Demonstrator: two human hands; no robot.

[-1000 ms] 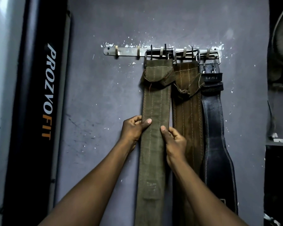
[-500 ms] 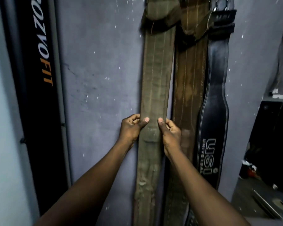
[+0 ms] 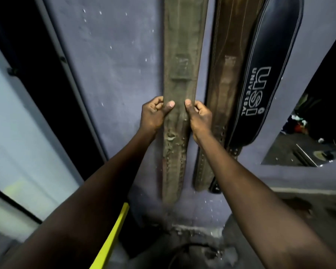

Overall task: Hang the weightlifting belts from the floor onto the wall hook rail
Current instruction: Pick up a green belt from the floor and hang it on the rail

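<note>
Three belts hang side by side down the grey wall. The olive green belt [image 3: 180,65] is the leftmost. My left hand [image 3: 153,113] pinches its left edge with thumb on the front. My right hand [image 3: 199,116] pinches its right edge the same way. To its right hangs a brown stitched belt [image 3: 223,78]. A black belt [image 3: 264,74] with white USI UNIVERSAL lettering is furthest right. The hook rail is out of view above the frame.
A tall black pad [image 3: 37,74] with a grey frame stands against the wall at left. A yellow bar [image 3: 113,235] slants below my left arm. A mirror [image 3: 314,123] at right reflects a floor with gear. Dusty floor [image 3: 192,239] meets the wall base.
Both hands have slid down the olive green belt toward its lower end, and my view has tilted downward, so the hook rail and belt tops have left the frame.
</note>
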